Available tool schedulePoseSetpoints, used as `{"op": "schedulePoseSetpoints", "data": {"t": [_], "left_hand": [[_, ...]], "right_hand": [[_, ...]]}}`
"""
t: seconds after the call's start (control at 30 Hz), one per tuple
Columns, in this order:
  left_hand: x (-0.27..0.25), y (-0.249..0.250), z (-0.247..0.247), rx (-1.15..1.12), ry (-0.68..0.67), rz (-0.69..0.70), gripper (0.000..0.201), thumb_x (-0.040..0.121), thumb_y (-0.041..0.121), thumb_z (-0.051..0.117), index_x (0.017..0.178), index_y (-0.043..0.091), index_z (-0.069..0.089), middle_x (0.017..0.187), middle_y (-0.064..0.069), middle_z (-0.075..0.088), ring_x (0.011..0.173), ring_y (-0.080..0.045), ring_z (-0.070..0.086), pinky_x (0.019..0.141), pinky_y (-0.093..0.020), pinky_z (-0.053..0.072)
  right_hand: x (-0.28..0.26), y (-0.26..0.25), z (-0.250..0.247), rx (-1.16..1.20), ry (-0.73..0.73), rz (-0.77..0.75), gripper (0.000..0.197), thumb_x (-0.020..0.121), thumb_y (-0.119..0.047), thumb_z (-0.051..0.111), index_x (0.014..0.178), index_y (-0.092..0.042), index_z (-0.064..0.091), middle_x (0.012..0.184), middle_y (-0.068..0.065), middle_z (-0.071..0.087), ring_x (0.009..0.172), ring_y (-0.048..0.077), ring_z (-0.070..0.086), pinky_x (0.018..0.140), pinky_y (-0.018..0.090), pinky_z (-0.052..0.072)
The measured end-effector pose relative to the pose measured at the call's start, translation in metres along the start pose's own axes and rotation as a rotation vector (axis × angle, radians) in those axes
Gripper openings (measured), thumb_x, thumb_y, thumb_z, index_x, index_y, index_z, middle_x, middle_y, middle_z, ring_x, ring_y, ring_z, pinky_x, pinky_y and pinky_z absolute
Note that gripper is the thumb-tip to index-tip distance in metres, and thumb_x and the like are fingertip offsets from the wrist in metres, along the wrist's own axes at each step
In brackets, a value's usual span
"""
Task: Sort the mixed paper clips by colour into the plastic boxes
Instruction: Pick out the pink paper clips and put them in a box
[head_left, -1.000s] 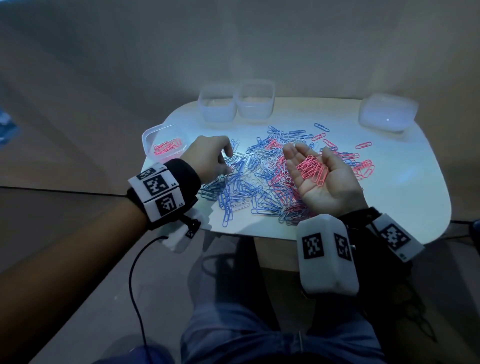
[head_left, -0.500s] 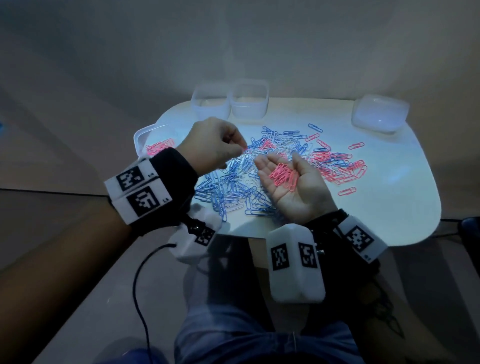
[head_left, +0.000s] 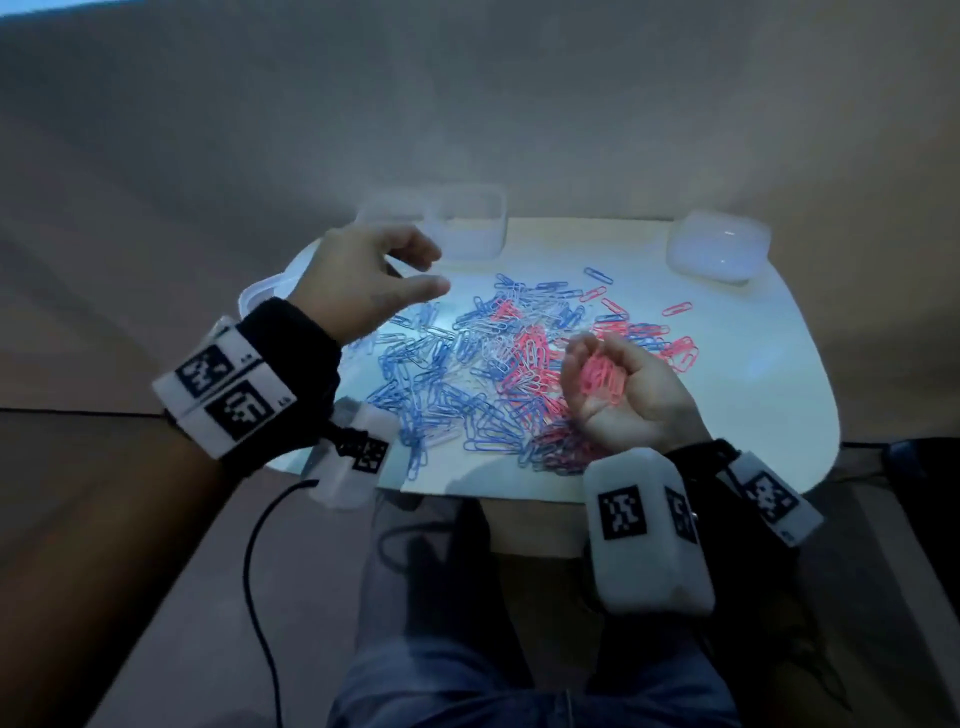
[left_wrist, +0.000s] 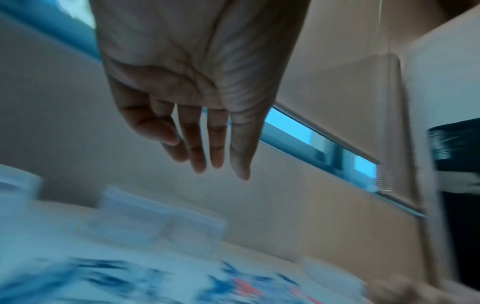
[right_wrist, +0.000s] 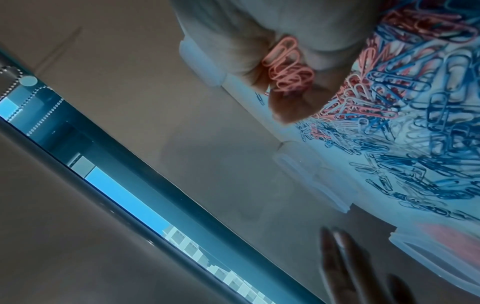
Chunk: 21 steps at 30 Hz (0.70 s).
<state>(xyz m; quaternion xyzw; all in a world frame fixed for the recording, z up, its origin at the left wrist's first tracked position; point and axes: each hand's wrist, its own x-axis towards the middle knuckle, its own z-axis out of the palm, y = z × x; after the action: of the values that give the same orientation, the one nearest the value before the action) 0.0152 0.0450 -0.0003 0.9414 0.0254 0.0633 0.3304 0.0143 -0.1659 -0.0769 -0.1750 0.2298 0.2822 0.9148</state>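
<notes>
White table (head_left: 753, 364); right hand (head_left: 626, 395) cups pink clips (head_left: 602, 376).

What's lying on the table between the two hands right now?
Head view: mixed blue, pink and white paper clips between left hand and right hand.

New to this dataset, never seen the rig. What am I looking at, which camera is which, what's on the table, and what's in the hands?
No robot here: a person wears tagged wristbands and three cameras. The head view looks down at both hands; each wrist view looks along its own hand.

On the white table lies a mixed pile of paper clips, blue, pink and some white. Clear plastic boxes stand at the far edge, another at the left edge is mostly hidden behind the left hand, and a white lidded container sits far right.

The right hand, palm up, cups a bunch of pink clips, also visible in the right wrist view. The left hand hovers open and holds nothing, as its wrist view confirms.
</notes>
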Motion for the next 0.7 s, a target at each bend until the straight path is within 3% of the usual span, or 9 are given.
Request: {"op": "schedulePoseSetpoints", "data": {"t": [0.07,0.1,0.2,0.3,0.37,0.47,0.53,0.6,0.7], "left_hand": [[-0.006,-0.021,-0.016,0.118,0.118,-0.074,0.049,0.068,0.027,0.081,0.113,0.016,0.064,0.108,-0.004,0.061,0.090,-0.013,0.057,0.079,-0.024,0.043],[-0.008,-0.032,-0.025,0.214,0.131,-0.127,0.064,0.064,0.031,0.083,0.121,0.017,0.059,0.118,-0.008,0.056,0.105,-0.023,0.053,0.089,-0.030,0.042],[-0.014,-0.058,-0.041,0.627,-0.059,-0.384,0.113,0.054,0.039,0.087,0.146,0.020,0.025,0.146,-0.016,0.030,0.133,-0.034,0.027,0.108,-0.045,0.029],[-0.007,-0.082,-0.041,0.639,-0.229,-0.509,0.135,0.054,0.040,0.087,0.150,0.018,-0.005,0.157,-0.015,0.001,0.144,-0.035,0.003,0.115,-0.049,0.017],[0.003,-0.094,-0.039,0.531,-0.239,-0.506,0.135,0.056,0.038,0.087,0.149,0.014,-0.009,0.157,-0.016,0.005,0.144,-0.035,0.007,0.115,-0.045,0.017],[0.010,-0.102,-0.037,0.487,-0.165,-0.476,0.119,0.061,0.036,0.085,0.149,0.010,0.010,0.150,-0.013,0.028,0.137,-0.032,0.026,0.110,-0.039,0.026],[0.007,-0.101,-0.036,0.476,-0.075,-0.437,0.104,0.058,0.033,0.087,0.142,0.010,0.030,0.139,-0.012,0.038,0.129,-0.030,0.034,0.105,-0.038,0.032],[-0.001,-0.089,-0.035,0.395,0.034,-0.355,0.097,0.050,0.026,0.090,0.133,0.011,0.041,0.130,-0.012,0.041,0.123,-0.028,0.040,0.101,-0.038,0.039],[-0.017,-0.057,-0.023,0.239,0.064,-0.120,0.097,0.045,0.016,0.090,0.131,0.011,0.045,0.124,-0.010,0.041,0.117,-0.023,0.045,0.095,-0.024,0.038]], "right_hand": [[0.002,-0.006,-0.007,-0.039,-0.078,0.079,0.044,0.025,0.011,0.088,0.052,-0.003,0.055,0.047,0.003,0.052,0.033,0.010,0.049,0.029,0.014,0.040],[0.003,-0.008,-0.009,-0.052,-0.112,0.096,0.051,0.014,0.011,0.087,0.048,-0.005,0.054,0.046,0.001,0.048,0.031,0.009,0.044,0.026,0.014,0.034],[0.005,-0.006,-0.009,-0.107,-0.163,0.108,0.052,0.012,0.007,0.088,0.045,-0.009,0.052,0.045,-0.002,0.042,0.031,0.007,0.038,0.023,0.014,0.025],[0.005,0.005,-0.001,-0.119,-0.212,0.106,0.049,0.014,0.002,0.089,0.045,-0.011,0.054,0.044,-0.003,0.041,0.031,0.006,0.036,0.024,0.013,0.022],[0.006,0.011,0.004,-0.127,-0.219,0.110,0.048,0.015,0.001,0.090,0.045,-0.011,0.054,0.044,-0.003,0.040,0.031,0.005,0.036,0.025,0.012,0.021],[0.004,0.018,0.012,-0.133,-0.210,0.120,0.052,0.012,0.001,0.091,0.045,-0.011,0.053,0.041,-0.002,0.039,0.027,0.004,0.034,0.022,0.013,0.020],[0.001,0.024,0.023,-0.191,-0.150,0.113,0.044,0.035,-0.006,0.090,0.054,-0.013,0.051,0.037,0.001,0.037,0.023,0.002,0.031,0.021,0.013,0.018],[0.003,0.027,0.040,-0.387,-0.052,0.051,0.026,0.082,-0.022,0.061,0.065,-0.018,0.042,0.034,0.000,0.034,0.021,0.002,0.027,0.021,0.011,0.015],[0.007,0.034,0.079,-0.672,-0.093,-0.088,0.035,0.100,-0.030,0.032,0.067,-0.019,0.038,0.036,-0.007,0.032,0.024,-0.001,0.022,0.025,0.010,0.012]]}}
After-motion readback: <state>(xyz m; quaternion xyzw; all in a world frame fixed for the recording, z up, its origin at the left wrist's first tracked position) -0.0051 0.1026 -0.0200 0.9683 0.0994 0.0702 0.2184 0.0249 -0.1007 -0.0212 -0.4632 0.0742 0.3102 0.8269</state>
